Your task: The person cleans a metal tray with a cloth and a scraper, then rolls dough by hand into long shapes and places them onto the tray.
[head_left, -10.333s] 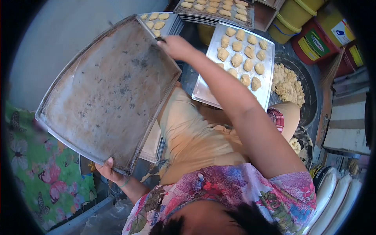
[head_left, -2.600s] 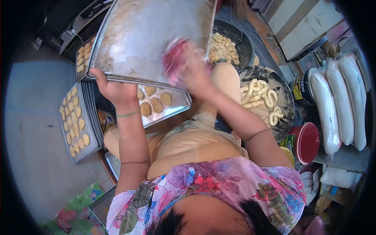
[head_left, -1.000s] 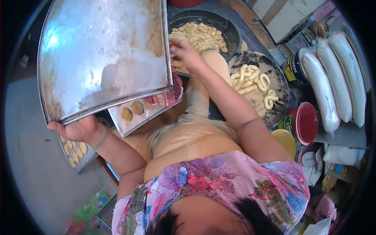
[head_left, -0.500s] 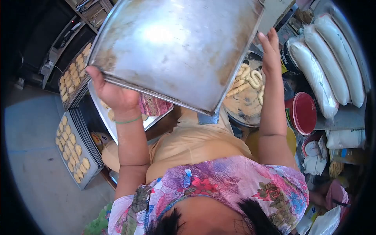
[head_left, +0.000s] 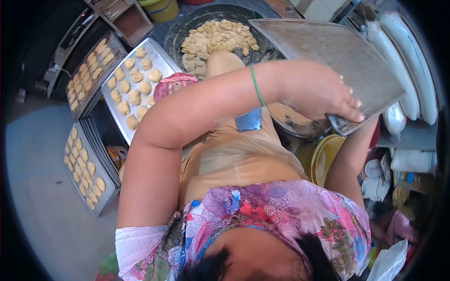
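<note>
A metal baking tray (head_left: 333,58) is tilted up at the right, over a floury round pan (head_left: 300,133). My left hand (head_left: 318,91) reaches across my body, its fingers gripping the tray's near edge. A green band circles that wrist. My right forearm (head_left: 354,157) rises from below to the tray's near right corner, but the tray hides the right hand. Left of my lap, another tray (head_left: 136,98) holds several rounded dough pieces (head_left: 135,97). A patterned pink cloth (head_left: 173,84) lies by its right edge.
A large dark basin (head_left: 176,35) with many dough lumps (head_left: 215,37) stands ahead. Stacked trays of flattened dough pieces (head_left: 84,164) are at the left. Long white bags (head_left: 410,70) lie at the right. Yellow tubs (head_left: 323,159) stand beside my right arm.
The raised tray has swung right and lower, uncovering the basin and the dough tray. My left hand has crossed to the right with it. My right hand has gone out of sight behind it.
</note>
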Tool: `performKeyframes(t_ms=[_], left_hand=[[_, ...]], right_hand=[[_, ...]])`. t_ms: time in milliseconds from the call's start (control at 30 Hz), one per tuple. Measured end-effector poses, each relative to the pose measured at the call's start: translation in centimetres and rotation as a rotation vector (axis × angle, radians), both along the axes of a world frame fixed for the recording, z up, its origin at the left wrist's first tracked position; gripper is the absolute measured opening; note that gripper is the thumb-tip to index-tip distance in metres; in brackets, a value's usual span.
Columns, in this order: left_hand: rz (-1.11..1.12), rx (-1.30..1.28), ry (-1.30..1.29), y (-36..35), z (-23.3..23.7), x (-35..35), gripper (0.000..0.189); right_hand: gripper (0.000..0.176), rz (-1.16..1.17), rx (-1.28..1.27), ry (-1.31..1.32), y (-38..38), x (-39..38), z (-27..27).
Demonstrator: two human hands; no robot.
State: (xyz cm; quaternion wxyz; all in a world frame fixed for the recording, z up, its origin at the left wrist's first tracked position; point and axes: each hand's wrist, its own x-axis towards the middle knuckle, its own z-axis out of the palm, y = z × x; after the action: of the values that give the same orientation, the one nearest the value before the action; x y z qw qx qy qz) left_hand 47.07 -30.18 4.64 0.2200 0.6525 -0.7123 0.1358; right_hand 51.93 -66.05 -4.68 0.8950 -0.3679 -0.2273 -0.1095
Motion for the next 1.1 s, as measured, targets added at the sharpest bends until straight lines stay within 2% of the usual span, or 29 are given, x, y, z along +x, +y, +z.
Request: performKeyframes(t_ms=[67,133,333,400,467,533,567,600,633,667,733,767,833,867,967,1033,1100], left_hand=[[0.009,0.081,-0.118,-1.4,-2.5,-0.7,0.049],[-0.003,0.119,-0.217,-2.4,-4.0,-1.2,0.045],[-0.094,0.034,-0.335,-4.7,-8.9,-2.7,0.040],[-0.140,0.030,-0.323,-4.7,-11.4,-2.8,0.039],[-0.171,0.009,-0.295,-4.7,-13.6,-3.4,0.039],[-0.184,-0.018,-0.199,-4.9,-15.8,-3.8,0.038],[-0.142,0.023,-0.174,-5.0,-17.7,-4.1,0.037],[-0.102,0.060,-0.153,-5.0,-19.8,-4.2,0.036],[-0.061,0.093,-0.136,-5.3,-20.8,-4.2,0.035],[-0.012,0.166,-0.109,-5.0,-20.7,-3.9,0.035],[0.104,0.330,-0.054,-3.8,-20.7,-2.9,0.033],[0.118,0.372,-0.013,-3.6,-20.7,-2.7,0.033],[0.143,0.457,0.069,-3.4,-21.0,-2.4,0.033],[0.128,0.418,0.073,-3.3,-21.7,-2.6,0.034],[0.089,0.430,0.088,-3.5,-23.3,-3.5,0.034],[0.102,0.437,0.123,-3.2,-22.9,-3.5,0.035],[0.148,0.427,0.147,-2.7,-21.4,-3.0,0.037]], right_hand=[[0.077,-0.365,-0.061,0.195,-1.2,-2.9,-3.9],[0.078,-0.583,-0.072,0.341,-2.9,-6.3,-7.6],[0.074,-0.903,0.386,0.439,-11.5,-21.8,-16.8],[0.065,-0.182,0.211,0.134,-15.6,-29.5,-19.7],[0.055,-0.953,0.303,0.691,-13.9,-34.1,-18.7],[0.041,-0.803,0.247,0.768,-14.6,-39.3,-21.2],[0.039,-0.858,0.271,0.813,-14.6,-41.4,-23.0],[0.036,-0.917,0.294,0.853,-14.5,-43.2,-24.6],[0.034,-1.111,0.338,0.941,-13.0,-43.8,-25.5],[0.039,-1.210,0.400,0.957,-12.4,-44.8,-27.4],[0.043,-1.272,0.575,1.105,-9.3,-45.5,-28.0],[0.042,-1.368,0.562,1.168,-8.8,-45.5,-28.3],[0.039,-1.564,0.529,1.295,-4.3,-43.3,-24.9],[0.039,-1.622,0.526,1.331,-3.7,-43.2,-24.6],[0.040,-1.793,0.422,1.553,-7.0,-42.9,-26.1],[0.041,-1.921,0.270,1.922,-11.5,-43.6,-28.7],[0.041,-2.120,0.127,2.576,-17.7,-45.0,-31.4]])
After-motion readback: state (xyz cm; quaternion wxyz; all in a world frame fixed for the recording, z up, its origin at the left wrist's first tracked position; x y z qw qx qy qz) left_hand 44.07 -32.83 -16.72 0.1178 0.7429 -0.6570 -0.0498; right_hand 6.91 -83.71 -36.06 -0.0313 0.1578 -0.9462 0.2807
